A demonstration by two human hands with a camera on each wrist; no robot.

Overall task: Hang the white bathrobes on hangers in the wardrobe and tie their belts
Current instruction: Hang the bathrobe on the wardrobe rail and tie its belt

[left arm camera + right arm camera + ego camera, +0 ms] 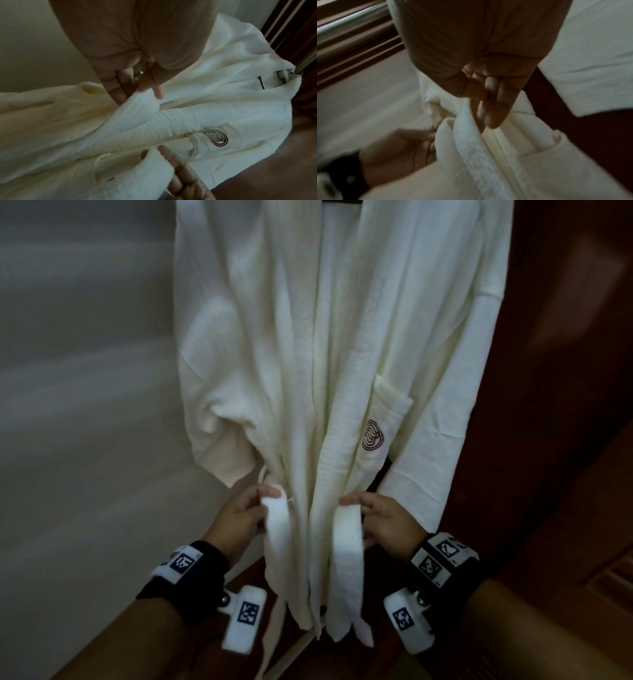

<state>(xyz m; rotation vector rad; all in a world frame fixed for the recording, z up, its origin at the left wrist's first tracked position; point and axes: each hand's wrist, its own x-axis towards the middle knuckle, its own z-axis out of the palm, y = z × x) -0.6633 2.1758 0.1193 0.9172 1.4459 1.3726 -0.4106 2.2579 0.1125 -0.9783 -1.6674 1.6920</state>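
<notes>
white bathrobe (342, 344) hangs against dark wood wardrobe panel (555, 371), hanger cut off at top | belt (347, 546) untied, both ends at robe front | left hand (236, 522) pinches left end | right hand (387, 522) pinches right end | pocket logo (373, 436) maroon swirl, no legible text | wrist tags blurred
</notes>
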